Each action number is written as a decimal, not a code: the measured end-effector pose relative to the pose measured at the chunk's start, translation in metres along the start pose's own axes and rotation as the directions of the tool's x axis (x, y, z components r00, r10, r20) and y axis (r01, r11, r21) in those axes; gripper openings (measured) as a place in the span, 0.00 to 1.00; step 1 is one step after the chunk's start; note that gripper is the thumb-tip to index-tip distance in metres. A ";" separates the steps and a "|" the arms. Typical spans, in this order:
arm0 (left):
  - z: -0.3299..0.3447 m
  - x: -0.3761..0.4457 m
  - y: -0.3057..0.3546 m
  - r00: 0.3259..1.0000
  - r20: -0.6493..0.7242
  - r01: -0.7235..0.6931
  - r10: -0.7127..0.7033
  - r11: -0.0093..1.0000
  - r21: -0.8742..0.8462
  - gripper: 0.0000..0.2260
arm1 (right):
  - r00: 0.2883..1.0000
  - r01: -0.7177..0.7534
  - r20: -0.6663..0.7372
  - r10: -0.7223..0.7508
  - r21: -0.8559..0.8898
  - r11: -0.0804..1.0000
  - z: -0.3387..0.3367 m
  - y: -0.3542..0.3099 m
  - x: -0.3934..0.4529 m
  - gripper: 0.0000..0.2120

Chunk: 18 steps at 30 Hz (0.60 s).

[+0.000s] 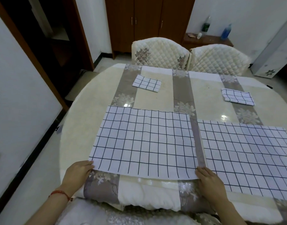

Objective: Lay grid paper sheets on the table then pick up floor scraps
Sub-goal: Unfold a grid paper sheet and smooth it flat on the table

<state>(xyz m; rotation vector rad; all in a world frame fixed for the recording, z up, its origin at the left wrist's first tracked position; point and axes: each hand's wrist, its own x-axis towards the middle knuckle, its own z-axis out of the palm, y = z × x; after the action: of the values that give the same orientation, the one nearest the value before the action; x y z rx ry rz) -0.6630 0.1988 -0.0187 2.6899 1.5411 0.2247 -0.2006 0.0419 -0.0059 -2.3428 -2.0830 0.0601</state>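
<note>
A large white sheet with a black grid (144, 143) lies spread flat on the table (94, 101) in front of me. My left hand (77, 172) pinches its near left corner and my right hand (209, 181) holds its near right corner. A second spread grid sheet (250, 153) lies to the right, with a narrow gap between the two. Two folded grid sheets rest farther back, one at the left (146, 83) and one at the right (237, 96).
Two quilted cream chairs (159, 53) stand at the table's far side, and a padded chair back (90, 213) is right below me. A wooden cabinet (147, 21) and a shelf with bottles (207, 39) are behind. A doorway (46, 38) opens at the left.
</note>
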 end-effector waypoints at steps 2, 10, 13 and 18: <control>0.000 0.000 0.000 1.000 -0.015 -0.001 0.001 1.000 0.007 0.08 | 1.000 0.003 -0.013 -0.003 -0.005 1.000 0.000 -0.001 -0.001 0.21; 0.000 0.000 -0.001 0.999 0.016 -0.033 0.033 0.999 0.020 0.19 | 0.998 0.020 -0.059 -0.022 -0.023 1.000 -0.004 -0.006 -0.005 0.21; 0.000 -0.001 -0.001 0.998 -0.015 -0.063 0.064 0.997 0.033 0.13 | 0.998 0.019 -0.055 -0.021 -0.035 0.999 -0.001 -0.006 -0.007 0.24; 0.004 0.000 0.000 0.997 -0.041 -0.072 0.073 0.997 0.033 0.15 | 0.995 0.079 -0.057 -0.080 -0.019 0.997 -0.006 -0.013 -0.006 0.29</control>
<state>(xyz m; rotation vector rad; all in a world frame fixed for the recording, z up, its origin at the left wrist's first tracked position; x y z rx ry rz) -0.6622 0.1989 -0.0225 2.7853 1.4715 0.2631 -0.2141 0.0378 0.0010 -2.2392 -2.1547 -0.0256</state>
